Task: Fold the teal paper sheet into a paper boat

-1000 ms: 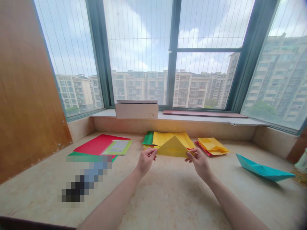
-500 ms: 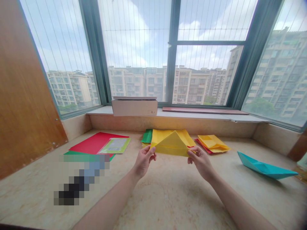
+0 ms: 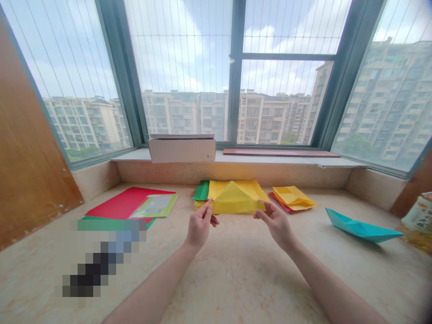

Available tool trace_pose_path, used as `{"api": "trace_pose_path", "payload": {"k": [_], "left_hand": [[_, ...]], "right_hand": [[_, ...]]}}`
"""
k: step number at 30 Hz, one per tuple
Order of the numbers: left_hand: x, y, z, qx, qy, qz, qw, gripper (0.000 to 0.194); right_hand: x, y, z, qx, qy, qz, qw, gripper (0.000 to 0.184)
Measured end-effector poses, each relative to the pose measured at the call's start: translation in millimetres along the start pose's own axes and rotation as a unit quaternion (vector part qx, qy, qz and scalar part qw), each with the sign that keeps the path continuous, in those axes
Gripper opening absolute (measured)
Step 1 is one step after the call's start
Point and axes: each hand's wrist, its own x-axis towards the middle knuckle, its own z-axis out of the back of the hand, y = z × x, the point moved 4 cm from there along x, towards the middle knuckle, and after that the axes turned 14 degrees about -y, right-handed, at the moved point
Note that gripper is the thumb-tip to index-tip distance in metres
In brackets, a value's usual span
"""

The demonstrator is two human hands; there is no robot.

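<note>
Between my hands is a yellow folded paper (image 3: pixel 232 201), with a triangular peak on top and a straight band along its bottom. My left hand (image 3: pixel 199 227) pinches its left corner with thumb and forefinger. At the opposite corner, my right hand (image 3: pixel 277 225) pinches the band the same way. Directly behind it lie flat yellow sheets (image 3: pixel 253 185), partly covered by the folded piece, with green paper (image 3: pixel 201 191) showing at their left. Further right are folded yellow papers (image 3: pixel 294 198) over red ones (image 3: pixel 281 201).
A turquoise paper boat (image 3: pixel 364 228) sits at right, near a labelled jar (image 3: pixel 418 216). Red sheets (image 3: pixel 118 201) and a lime-edged packet (image 3: pixel 158 204) lie left, behind a pixelated patch. A white box (image 3: pixel 182 150) stands on the window ledge (image 3: pixel 131 155).
The view has swung slightly right, bringing the jar further into sight. The folded yellow paper is now more level and a little further left against the sheets behind. Both hands keep their pinch.
</note>
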Motion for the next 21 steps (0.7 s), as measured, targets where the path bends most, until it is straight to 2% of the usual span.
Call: {"api": "trace_pose_path", "payload": {"k": [2,6,9,12,14,21], "left_hand": [[-0.5,1.0,1.0,0.025,0.003,-0.014,1.0,0.061],[-0.6,-1.1,4.3,0.106,0.022,-0.061,0.992,0.058],[-1.4,-6.2,2.3,0.139,0.069,-0.116,0.981,0.055],[-4.9,-8.7,-3.1,0.131,0.128,-0.161,0.97,0.049],[-7.7,-6.9,-5.8,0.132,0.147,-0.178,0.964,0.045],[-10.8,3.8,-5.6,0.173,0.116,-0.157,0.965,0.048]], "right_hand": [[-0.4,-2.7,1.9,-0.033,-0.001,0.03,0.999,0.046],[1.4,-3.7,7.7,-0.112,0.002,0.106,0.988,0.031],[5.3,3.4,14.7,-0.147,-0.009,0.153,0.977,0.024],[8.9,12.3,22.0,-0.184,-0.028,0.189,0.964,0.022],[9.9,16.3,24.8,-0.213,-0.032,0.211,0.953,0.023],[4.8,19.2,18.6,-0.271,-0.013,0.32,0.908,0.022]]}}
